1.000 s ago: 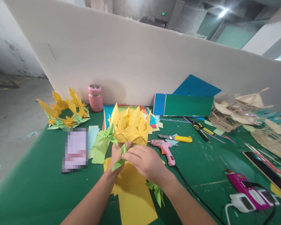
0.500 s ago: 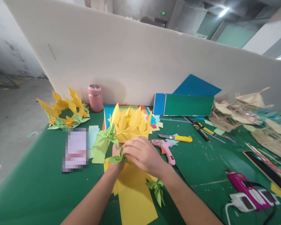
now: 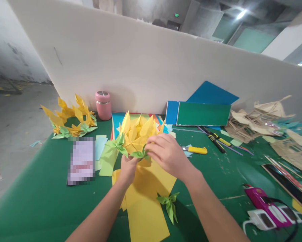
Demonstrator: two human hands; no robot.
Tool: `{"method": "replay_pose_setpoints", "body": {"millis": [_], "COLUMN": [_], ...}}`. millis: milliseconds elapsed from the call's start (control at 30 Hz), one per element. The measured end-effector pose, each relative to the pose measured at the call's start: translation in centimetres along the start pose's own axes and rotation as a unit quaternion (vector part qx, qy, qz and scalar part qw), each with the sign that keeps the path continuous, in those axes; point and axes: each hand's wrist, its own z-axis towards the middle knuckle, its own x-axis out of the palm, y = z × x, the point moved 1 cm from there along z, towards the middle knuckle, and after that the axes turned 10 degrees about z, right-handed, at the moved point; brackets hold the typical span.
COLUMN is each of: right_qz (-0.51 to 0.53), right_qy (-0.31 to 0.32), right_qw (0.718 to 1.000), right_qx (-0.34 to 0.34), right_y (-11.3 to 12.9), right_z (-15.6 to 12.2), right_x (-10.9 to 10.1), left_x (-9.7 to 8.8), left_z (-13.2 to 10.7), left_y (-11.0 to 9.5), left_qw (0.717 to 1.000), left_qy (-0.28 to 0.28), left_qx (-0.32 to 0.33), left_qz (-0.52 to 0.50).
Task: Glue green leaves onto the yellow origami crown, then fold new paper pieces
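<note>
A folded yellow paper crown [image 3: 133,134] with pointed tips is held by my left hand [image 3: 128,167], whose fingers close on its near lower edge. My right hand [image 3: 166,153] pinches a green folded paper leaf [image 3: 140,154] against the crown's front band; whether the leaf is stuck there I cannot tell. Another green leaf ornament [image 3: 118,144] sits at the crown's left side. A loose green leaf piece [image 3: 169,204] lies at the edge of the yellow paper sheets [image 3: 147,215] beneath my hands. The glue gun is hidden behind my right hand.
A finished-looking yellow crown with green leaves [image 3: 70,122] stands at the back left, beside a pink flask [image 3: 103,107]. Right of my hands are a yellow utility knife [image 3: 197,150], pliers [image 3: 216,141], and a magenta power strip [image 3: 268,205]. A white board [image 3: 140,64] walls the far side.
My right hand has moved up and right, carrying the green leaf from over my left wrist to the crown's front band. The glue gun, visible before, is now covered. My left hand still holds the crown.
</note>
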Motion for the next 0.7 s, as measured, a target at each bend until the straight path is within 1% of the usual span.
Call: {"method": "replay_pose_setpoints", "body": {"millis": [67,133,300,400,533,700], "right_qz": [-0.050,-0.081,-0.111,-0.126,-0.133,-0.128], "right_qy": [0.023,0.049,0.101,0.128,0.135,0.138], "right_qw": [0.998,0.996,0.989,0.984,0.982,0.982], "right_qx": [-0.001,-0.006,-0.008,-0.010,-0.012,-0.014], "right_y": [-0.7,-1.0,-1.0,-0.9,-0.8,-0.7], "right_z": [0.3,0.8,2.0,2.4,2.7,3.0], "right_x": [-0.5,-0.6,-0.1,0.2,0.3,0.2], "left_x": [0.0,0.1,0.2,0.3,0.4,0.4], "left_z": [0.0,0.0,-0.1,-0.1,-0.1,-0.2], "left_y": [0.1,0.1,0.0,-0.2,-0.4,-0.4], "left_qw": [1.000,1.000,1.000,1.000,1.000,1.000], "left_qy": [-0.010,-0.011,0.020,0.023,0.019,0.019], "left_qx": [-0.019,-0.023,0.007,0.001,-0.010,-0.006], "left_qz": [-0.002,-0.003,0.000,-0.007,-0.016,-0.023]}}
